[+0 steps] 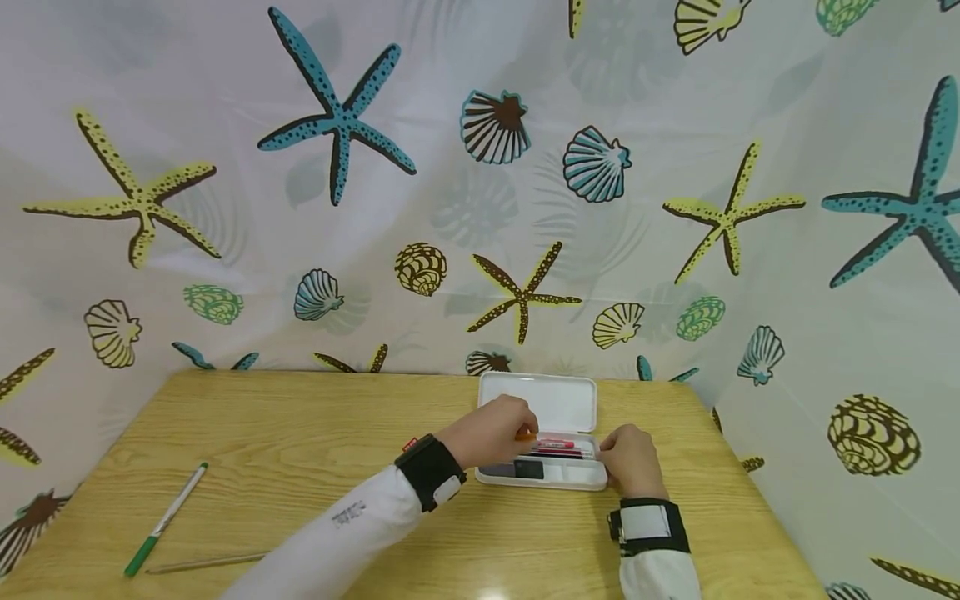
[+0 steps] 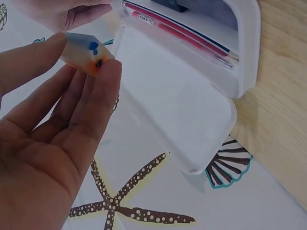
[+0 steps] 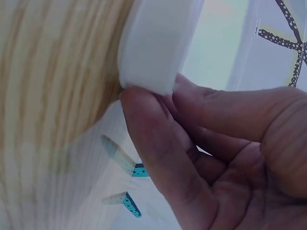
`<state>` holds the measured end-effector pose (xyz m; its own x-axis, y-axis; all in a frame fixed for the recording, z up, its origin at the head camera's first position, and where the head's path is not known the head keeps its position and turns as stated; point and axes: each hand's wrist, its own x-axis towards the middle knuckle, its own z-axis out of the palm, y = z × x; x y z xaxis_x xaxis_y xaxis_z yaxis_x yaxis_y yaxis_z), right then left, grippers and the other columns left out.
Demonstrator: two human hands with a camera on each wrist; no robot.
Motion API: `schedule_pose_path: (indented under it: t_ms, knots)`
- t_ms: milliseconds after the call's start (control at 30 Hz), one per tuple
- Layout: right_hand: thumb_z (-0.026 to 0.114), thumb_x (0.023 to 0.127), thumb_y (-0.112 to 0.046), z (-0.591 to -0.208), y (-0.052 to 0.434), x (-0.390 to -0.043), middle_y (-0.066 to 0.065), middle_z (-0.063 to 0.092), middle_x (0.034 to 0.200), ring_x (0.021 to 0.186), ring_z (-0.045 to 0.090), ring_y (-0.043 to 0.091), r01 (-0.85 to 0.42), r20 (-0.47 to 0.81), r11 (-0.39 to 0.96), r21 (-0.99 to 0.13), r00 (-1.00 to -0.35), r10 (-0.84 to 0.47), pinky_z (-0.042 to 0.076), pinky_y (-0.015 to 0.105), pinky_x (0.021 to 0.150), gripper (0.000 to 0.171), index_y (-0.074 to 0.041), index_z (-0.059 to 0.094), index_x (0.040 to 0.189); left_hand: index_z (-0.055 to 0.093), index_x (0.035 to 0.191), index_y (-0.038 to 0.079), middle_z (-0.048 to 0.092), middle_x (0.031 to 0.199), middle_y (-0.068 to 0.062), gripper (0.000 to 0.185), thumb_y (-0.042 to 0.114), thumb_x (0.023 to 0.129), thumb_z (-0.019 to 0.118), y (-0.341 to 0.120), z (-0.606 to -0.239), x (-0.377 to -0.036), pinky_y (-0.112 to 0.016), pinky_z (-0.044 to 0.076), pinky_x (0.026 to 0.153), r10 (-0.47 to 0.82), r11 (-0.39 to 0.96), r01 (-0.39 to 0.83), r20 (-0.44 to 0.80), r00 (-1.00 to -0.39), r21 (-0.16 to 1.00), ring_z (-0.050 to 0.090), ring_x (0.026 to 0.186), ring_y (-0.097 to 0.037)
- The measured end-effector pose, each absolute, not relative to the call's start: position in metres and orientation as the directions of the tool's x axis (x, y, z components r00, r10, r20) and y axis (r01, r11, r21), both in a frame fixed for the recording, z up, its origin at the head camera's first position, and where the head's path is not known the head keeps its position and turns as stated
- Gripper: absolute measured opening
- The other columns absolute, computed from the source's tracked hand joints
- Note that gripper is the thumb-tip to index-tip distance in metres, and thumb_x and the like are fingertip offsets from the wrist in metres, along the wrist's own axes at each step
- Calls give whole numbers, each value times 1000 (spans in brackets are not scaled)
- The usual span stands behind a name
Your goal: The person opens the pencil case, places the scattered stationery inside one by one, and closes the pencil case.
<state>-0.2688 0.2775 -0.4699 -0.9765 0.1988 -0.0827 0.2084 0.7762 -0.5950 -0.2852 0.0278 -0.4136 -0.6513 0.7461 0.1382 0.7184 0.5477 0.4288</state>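
Observation:
A white pencil case (image 1: 577, 478) lies with its lid (image 1: 536, 402) folded back toward the cloth. My left hand (image 1: 491, 433) is over its left part, pinching a small eraser-like block (image 2: 85, 51), pale with blue and orange print, between thumb and fingertips. Inside the case are a red pen (image 1: 553, 444), other slim pens or pencils and a dark block (image 1: 528, 469). At the case's right end, my right hand (image 1: 633, 460) grips the corner between thumb and index finger, seen closely in the right wrist view.
A white marker with green ends (image 1: 167, 518) lies on the wooden table (image 1: 315, 442) at the left. Near it is a thin wooden pencil (image 1: 206, 564), partly hidden by the left sleeve (image 1: 337, 533). A cloth printed with starfish and shells (image 1: 450, 200) hangs behind and beside the table.

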Motion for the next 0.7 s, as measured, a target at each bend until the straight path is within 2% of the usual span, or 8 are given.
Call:
schedule_pose_path:
  t_ms: [300,467,700]
  knots:
    - [73,89,-1,-472,280,-273,14,67,80,66,61,24,212,-92,781,-588,-976,196,49,31,53,8,7,72,86,79,98,6,71,84,2,10,15,96,74,69,-413,-293,-16,46,66,750,552,747,169,-639,371,56,70,-5]
    - [74,86,0,-472,283,-272,12,67,75,60,60,23,178,-62,788,-589,-982,176,49,31,50,7,5,72,81,79,95,7,70,82,1,8,13,96,74,96,-422,-291,-16,44,65,757,553,762,179,-628,336,53,66,-6]
    - [68,87,2,-472,282,-270,10,64,70,56,59,21,167,-70,784,-598,-985,156,48,30,49,8,4,72,80,79,96,13,68,81,7,6,18,94,78,122,-446,-285,-15,43,63,724,593,726,165,-670,347,54,68,-3]
